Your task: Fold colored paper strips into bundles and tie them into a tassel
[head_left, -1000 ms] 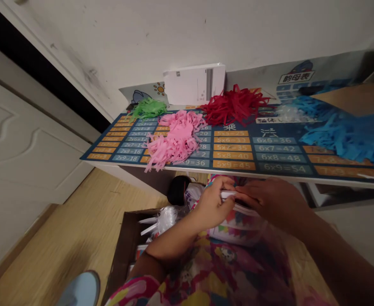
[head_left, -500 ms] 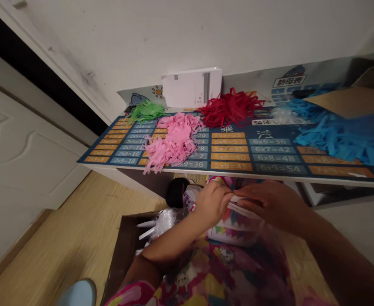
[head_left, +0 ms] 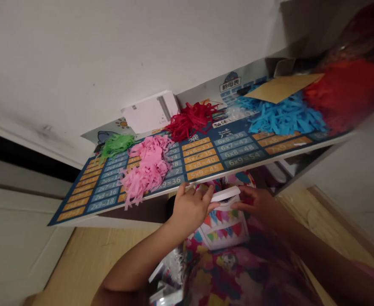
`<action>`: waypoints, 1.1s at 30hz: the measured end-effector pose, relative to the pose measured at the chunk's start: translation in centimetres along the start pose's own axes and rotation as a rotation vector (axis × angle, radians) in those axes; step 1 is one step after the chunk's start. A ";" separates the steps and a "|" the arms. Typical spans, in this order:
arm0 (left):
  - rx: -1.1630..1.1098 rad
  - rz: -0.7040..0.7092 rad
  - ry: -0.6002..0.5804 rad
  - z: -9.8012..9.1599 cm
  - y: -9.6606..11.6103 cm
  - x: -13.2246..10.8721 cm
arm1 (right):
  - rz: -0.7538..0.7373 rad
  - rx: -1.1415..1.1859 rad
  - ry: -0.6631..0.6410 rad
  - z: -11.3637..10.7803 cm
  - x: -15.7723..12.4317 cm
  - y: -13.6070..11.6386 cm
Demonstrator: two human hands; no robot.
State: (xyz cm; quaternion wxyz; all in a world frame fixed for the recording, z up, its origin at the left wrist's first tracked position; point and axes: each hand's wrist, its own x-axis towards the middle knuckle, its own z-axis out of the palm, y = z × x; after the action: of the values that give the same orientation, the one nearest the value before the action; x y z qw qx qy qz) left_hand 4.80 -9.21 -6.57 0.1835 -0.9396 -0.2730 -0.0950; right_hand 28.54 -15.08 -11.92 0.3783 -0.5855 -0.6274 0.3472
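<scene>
A small white paper box (head_left: 225, 229) printed with colourful bunting rests on my lap, tilted toward me, just below the table's front edge. Its top flap (head_left: 226, 194) is slightly raised, with a dark gap under it. My left hand (head_left: 191, 206) is at the box's upper left corner, fingers bent over the flap's edge and thumb against the front. At the upper right corner, my right hand (head_left: 257, 203) pinches the box between thumb and fingers. What lies inside the box is hidden.
On the table (head_left: 105, 202) with its multiplication chart lie pink shredded paper (head_left: 148, 163), green shreds (head_left: 116, 145), red shreds (head_left: 193, 121) and blue shreds (head_left: 285, 114) under a tan card (head_left: 282, 88). A white box (head_left: 151, 112) leans on the wall. Red material (head_left: 349, 93) stands right.
The view has swung to the right, bringing the red material into sight. My hands have moved apart to the box's two top corners, and the flap with its gap now shows.
</scene>
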 end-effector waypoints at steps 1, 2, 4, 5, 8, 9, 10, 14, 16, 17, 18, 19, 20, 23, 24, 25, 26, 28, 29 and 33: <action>0.016 0.023 -0.041 -0.2 0.0 0.2 | 0.023 0.001 0.008 0.4 -0.4 0.1; 0.026 0.051 -0.086 -0.5 0.0 0.6 | 0.035 -0.011 0.010 0.8 -0.7 0.1; 0.027 0.107 -0.180 -1.1 0.1 1.5 | 0.028 -0.062 -0.001 1.1 -1.0 -0.1; 0.025 0.131 -0.227 -1.3 0.2 1.9 | 0.020 -0.086 -0.012 1.1 -1.1 -0.2; 0.023 0.168 -0.338 -1.6 0.4 2.9 | 0.003 -0.140 -0.028 0.8 -1.3 0.0; 0.024 0.169 -0.359 -1.7 0.4 3.0 | 0.001 -0.157 -0.029 0.8 -1.4 0.1; 0.022 0.170 -0.372 -1.7 0.4 3.1 | -0.003 -0.174 -0.031 0.8 -1.6 0.3; -0.032 0.178 -0.392 -1.9 0.5 3.2 | -0.029 -0.212 -0.034 1.1 -2.0 0.7; -0.081 0.172 -0.403 -2.1 0.6 3.4 | -0.037 -0.228 -0.036 1.1 -2.1 0.5; -0.110 0.165 -0.407 -2.3 0.7 3.6 | -0.039 -0.245 -0.036 1.1 -2.1 0.3; -0.148 0.157 -0.407 -2.5 0.8 3.8 | -0.045 -0.266 -0.038 1.1 -2.1 0.1; -0.196 0.151 -0.403 -2.7 0.9 3.9 | -0.055 -0.289 -0.040 1.0 -2.1 -0.1; -0.257 0.149 -0.397 -2.9 0.9 4.1 | -0.066 -0.315 -0.040 1.0 -2.1 -0.3; -0.477 0.161 -0.373 -3.5 1.0 4.2 | -0.100 -0.375 -0.033 1.2 -2.3 -0.5; -0.540 0.166 -0.365 -3.6 0.9 4.1 | -0.105 -0.389 -0.031 1.3 -2.4 -0.5; -0.585 0.167 -0.357 -3.7 0.9 4.1 | -0.108 -0.400 -0.030 1.4 -2.5 -0.5; -0.611 0.162 -0.348 -3.7 0.9 4.0 | -0.109 -0.409 -0.029 1.5 -2.6 -0.5; -0.623 0.147 -0.336 -3.7 0.8 3.7 | -0.108 -0.420 -0.031 1.6 -2.7 -0.5; -0.618 0.142 -0.333 -3.6 0.8 3.7 | -0.107 -0.423 -0.032 1.6 -2.7 -0.6; -0.615 0.156 -0.304 -3.6 0.9 3.5 | -0.119 -0.429 -0.023 1.7 -2.7 -0.7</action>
State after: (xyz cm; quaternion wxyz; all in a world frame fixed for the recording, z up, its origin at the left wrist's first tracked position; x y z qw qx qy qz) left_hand 7.92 -9.61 -2.59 -0.1439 -0.9723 -0.1832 -0.0175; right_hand 26.79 -17.77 -12.25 0.2579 -0.6103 -0.7247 0.1896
